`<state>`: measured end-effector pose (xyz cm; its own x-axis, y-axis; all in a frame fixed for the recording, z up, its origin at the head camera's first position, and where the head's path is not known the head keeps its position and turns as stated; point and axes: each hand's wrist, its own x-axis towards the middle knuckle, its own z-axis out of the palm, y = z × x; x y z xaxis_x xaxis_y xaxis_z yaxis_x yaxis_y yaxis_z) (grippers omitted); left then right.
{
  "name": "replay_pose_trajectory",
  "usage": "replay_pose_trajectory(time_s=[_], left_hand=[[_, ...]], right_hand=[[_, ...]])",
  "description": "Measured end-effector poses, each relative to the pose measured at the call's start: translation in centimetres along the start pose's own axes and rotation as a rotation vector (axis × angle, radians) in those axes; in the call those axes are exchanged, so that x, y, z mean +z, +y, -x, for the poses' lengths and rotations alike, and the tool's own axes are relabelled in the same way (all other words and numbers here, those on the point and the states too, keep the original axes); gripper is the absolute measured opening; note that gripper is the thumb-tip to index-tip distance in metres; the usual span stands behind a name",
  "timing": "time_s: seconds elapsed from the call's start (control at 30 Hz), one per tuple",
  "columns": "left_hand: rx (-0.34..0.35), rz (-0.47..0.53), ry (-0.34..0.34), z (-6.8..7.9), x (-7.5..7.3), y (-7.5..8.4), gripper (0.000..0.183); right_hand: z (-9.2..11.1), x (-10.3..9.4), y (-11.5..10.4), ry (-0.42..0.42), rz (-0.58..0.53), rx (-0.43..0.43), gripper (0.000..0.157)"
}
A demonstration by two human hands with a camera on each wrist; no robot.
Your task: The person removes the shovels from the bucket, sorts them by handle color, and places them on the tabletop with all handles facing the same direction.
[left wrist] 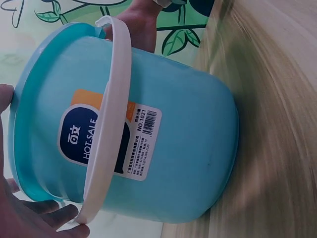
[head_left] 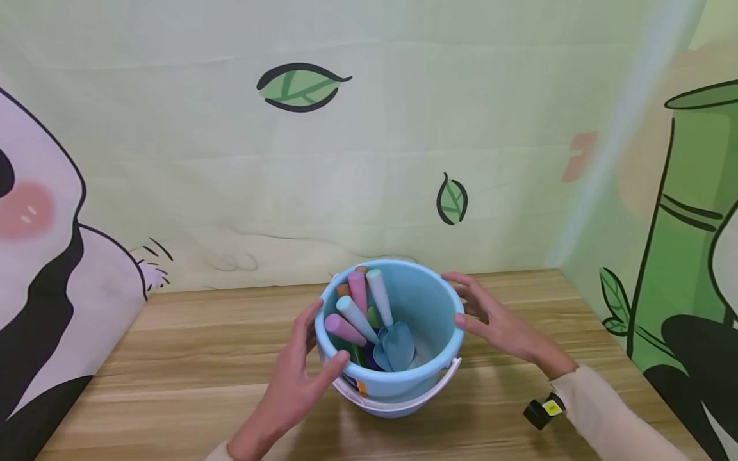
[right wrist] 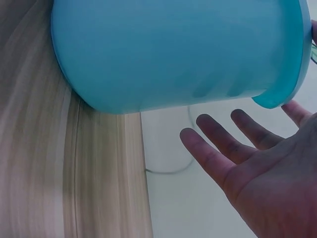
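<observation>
A light blue bucket (head_left: 392,381) stands on the wooden table, its white handle (head_left: 429,392) hanging down at the front. Inside lean several small tools with pink, pale blue and brown grips, among them a blue shovel (head_left: 399,347). My left hand (head_left: 294,378) is at the bucket's left side, fingers spread and thumb at the front rim. On the right side, my right hand (head_left: 496,320) has its thumb and fingertips close to the rim. In the right wrist view the right fingers (right wrist: 213,158) are extended beside the bucket wall.
The wooden table top (head_left: 219,358) runs back to a printed cloth wall (head_left: 369,160) with leaves. A panda print (head_left: 34,269) covers the left side, and green bamboo (head_left: 686,243) is printed on the right. A printed label (left wrist: 143,144) is on the bucket's front.
</observation>
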<state>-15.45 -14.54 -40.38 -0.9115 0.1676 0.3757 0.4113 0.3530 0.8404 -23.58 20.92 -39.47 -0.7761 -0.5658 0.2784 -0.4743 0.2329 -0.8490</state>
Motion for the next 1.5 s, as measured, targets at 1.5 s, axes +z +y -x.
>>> replay_pose_trajectory(time_s=[1.5], left_hand=[[-0.016,-0.027,0.016,0.7,-2.1,-1.2,0.072]], right_hand=[[-1.6,2.0,0.0,-0.065,-0.175,0.025,0.066]])
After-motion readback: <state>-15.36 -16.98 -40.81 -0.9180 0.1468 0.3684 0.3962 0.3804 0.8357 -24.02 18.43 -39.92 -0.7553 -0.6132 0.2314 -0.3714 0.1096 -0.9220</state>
